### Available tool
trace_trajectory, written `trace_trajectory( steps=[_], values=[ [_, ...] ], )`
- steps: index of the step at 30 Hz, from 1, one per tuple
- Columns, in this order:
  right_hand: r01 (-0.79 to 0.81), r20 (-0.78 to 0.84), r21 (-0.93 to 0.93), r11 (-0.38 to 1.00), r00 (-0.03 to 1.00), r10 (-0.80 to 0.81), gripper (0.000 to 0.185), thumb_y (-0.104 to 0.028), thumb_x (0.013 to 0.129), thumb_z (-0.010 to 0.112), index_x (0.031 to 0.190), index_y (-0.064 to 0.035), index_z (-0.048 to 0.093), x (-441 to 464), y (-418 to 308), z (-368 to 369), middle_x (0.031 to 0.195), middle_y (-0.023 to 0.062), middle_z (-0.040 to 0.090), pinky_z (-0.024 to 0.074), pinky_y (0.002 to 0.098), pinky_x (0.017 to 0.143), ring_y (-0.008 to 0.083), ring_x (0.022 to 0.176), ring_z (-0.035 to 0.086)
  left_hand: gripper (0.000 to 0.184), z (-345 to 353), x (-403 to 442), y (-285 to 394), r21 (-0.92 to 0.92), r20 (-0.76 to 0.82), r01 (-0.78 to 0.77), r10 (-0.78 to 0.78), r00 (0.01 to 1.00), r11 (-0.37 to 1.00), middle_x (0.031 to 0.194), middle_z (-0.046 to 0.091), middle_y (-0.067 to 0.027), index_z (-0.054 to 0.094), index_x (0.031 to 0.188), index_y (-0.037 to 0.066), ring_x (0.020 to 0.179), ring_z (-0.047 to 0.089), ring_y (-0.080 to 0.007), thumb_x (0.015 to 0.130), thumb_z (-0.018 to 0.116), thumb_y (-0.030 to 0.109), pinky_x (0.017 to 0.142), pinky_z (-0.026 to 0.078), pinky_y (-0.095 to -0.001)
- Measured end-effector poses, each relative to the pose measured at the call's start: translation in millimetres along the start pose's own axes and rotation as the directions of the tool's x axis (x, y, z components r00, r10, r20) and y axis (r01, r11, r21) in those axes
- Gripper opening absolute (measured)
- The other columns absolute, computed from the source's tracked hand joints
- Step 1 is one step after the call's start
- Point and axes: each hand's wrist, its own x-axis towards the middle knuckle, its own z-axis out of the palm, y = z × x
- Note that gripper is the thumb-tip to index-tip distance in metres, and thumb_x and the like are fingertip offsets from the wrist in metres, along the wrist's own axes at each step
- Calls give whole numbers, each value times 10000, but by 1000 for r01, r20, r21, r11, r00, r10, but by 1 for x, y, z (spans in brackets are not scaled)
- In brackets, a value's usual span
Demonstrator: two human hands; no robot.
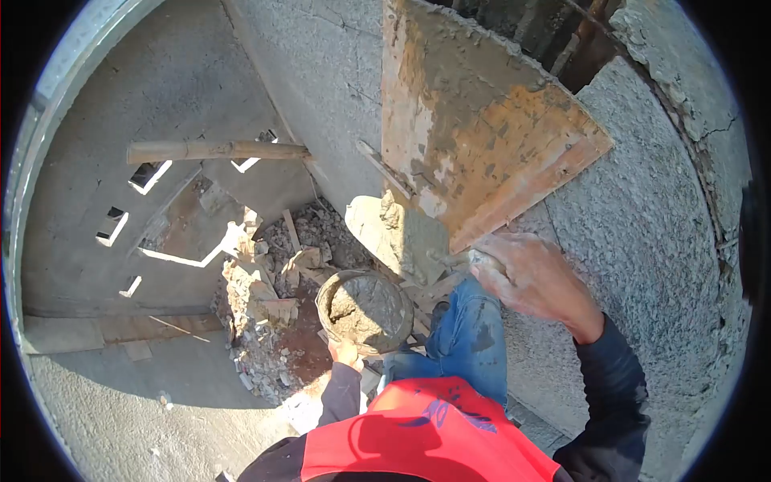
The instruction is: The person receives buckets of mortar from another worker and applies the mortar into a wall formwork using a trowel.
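Pretty clearly a building site, I'd say. Rough grey wall [650, 185] runs all down the right side, cracked near the edge, and there's a wooden board [554, 132] smeared with mortar [474, 48] at top centre. Dead giveaway is the bucket [324, 304] of wet-looking mix [377, 309] in the lower middle, plus a dirty trowel [434, 241] just above it in the frame. Left of the bucket there's a messy heap of rubble [269, 377], and upper left shows bare grey concrete [96, 104] with square openings [148, 176] and a wooden pole [217, 151].
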Motion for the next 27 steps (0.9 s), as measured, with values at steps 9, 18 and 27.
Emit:
trace_trajectory(
  steps=[9,18,27],
  values=[
    [250,459,-156,956,875,-154,198,-172,849,542,759,-49,667,-43,41,256,798,151,674,514,458,637,322,731,673,504,-1,-26,-6,-77,21,-176,178,984,981,1148,638,-103,513,1266,-1,982,623,-211,772,583,-72,872,493,-335],
    [56,600,123,991,791,-119,213,-200,868,528,865,-27,651,-53,-1,325,873,209,669,518,496,733,375,822,667,596,3,-21,-4,122,65,-214,207,976,969,1264,586,-126,425,1369,12,1117,596,-249,795,525,-111,970,479,-351],
    [-28,418,165,986,907,-45,241,-308,907,588,926,-71,621,-70,22,269,860,166,635,530,458,639,352,777,660,584,-20,-21,-1,-35,122,-142,145,982,989,1272,571,-130,438,1359,11,1146,577,-261,787,508,-80,959,486,-367]
  ],
)
